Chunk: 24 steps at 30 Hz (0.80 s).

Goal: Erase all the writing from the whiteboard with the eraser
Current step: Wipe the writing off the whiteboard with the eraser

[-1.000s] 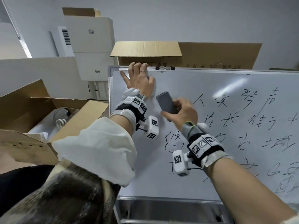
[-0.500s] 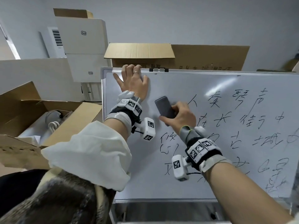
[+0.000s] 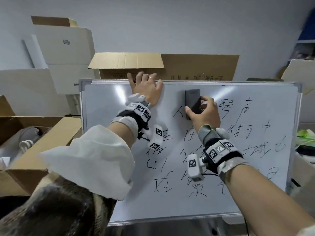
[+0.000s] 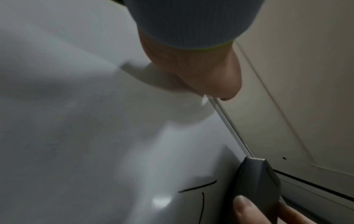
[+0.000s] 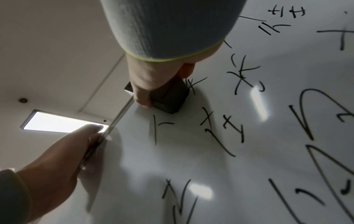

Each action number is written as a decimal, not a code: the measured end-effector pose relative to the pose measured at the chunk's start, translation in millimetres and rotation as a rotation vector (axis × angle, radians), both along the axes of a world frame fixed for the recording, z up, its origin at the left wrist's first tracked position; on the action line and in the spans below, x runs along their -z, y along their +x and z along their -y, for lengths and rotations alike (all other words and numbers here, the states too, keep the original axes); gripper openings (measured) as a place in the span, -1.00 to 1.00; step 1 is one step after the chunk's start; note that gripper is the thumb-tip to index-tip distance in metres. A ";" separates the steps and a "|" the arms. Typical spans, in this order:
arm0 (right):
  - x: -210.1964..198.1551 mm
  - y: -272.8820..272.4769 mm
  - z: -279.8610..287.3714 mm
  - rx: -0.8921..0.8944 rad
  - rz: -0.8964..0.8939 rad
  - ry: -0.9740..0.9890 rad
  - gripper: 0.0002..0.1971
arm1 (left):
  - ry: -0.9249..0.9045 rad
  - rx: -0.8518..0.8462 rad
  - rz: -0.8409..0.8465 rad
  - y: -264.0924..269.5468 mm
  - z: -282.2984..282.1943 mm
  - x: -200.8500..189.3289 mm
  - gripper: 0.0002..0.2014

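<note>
The whiteboard [image 3: 105, 116] stands upright in front of me, with black handwritten characters [image 3: 238, 133] over its middle and right; its left part is blank. My right hand [image 3: 196, 106] grips a dark grey eraser [image 3: 192, 99] and holds it upright against the board near the top edge, over the first row of writing. In the right wrist view the eraser [image 5: 170, 98] covers part of a character. My left hand [image 3: 144, 80] lies flat on the board's top edge, fingers spread and reaching past the frame. The left wrist view shows the eraser [image 4: 256, 181] at the frame.
A brown cardboard box [image 3: 196, 68] stands behind the board, and white boxes [image 3: 64, 45] are stacked at the back left. An open cardboard box [image 3: 42, 133] with a cable sits at my left. A metal surface [image 3: 170, 229] lies below the board. Clutter sits at the right edge [image 3: 305, 138].
My right hand has carried the eraser up and to the right, from the blank area to the top row of writing. My left hand has slid right along the top edge.
</note>
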State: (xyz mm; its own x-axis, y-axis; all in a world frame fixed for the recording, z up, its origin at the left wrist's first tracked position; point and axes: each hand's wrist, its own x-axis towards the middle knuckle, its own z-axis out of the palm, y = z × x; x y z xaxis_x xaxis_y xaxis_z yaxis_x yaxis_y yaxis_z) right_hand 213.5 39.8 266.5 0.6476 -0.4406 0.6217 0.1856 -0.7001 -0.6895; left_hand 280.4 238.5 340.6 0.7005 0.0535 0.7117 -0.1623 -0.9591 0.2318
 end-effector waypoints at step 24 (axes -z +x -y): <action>6.0 12.6 41.6 -0.078 -0.055 -0.178 -0.45 | -0.180 -0.113 -0.028 3.3 38.8 -2.5 -0.64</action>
